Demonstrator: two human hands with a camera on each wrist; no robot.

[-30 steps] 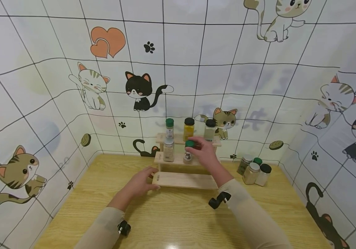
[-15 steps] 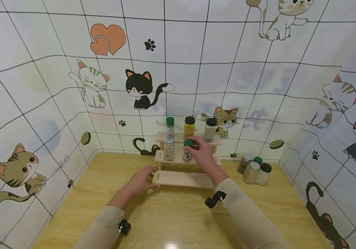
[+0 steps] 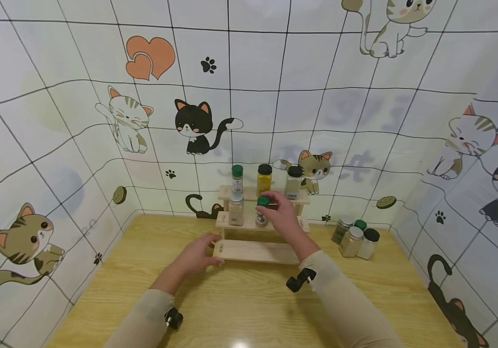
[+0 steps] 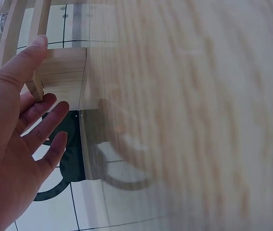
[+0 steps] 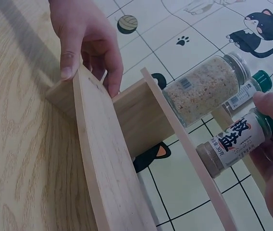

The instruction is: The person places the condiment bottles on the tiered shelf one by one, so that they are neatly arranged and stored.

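A tiered wooden rack (image 3: 253, 251) stands at the back of the table. My left hand (image 3: 193, 258) grips the left end of its lowest board, thumb in front and index finger behind, as the left wrist view shows. With thumb and fingers my right hand (image 3: 285, 212) pinches the green cap of a small spice jar (image 5: 237, 142) with a white label. That jar is at the middle shelf, its base at the board. To its left on the same shelf is a silver-capped jar (image 5: 204, 89) of pale grains. The right fingertips are partly hidden behind the cap.
The top shelf bears a green-capped jar (image 3: 237, 179), a yellow jar (image 3: 264, 181) with a black cap and a pale black-capped jar (image 3: 293, 183). Several more jars (image 3: 351, 242) are grouped on the table (image 3: 240, 309) to the right. A cat-patterned sheet covers the walls.
The right hand and the green-capped spice jar have shifted slightly left along the middle shelf. The left hand has kept its place on the rack.
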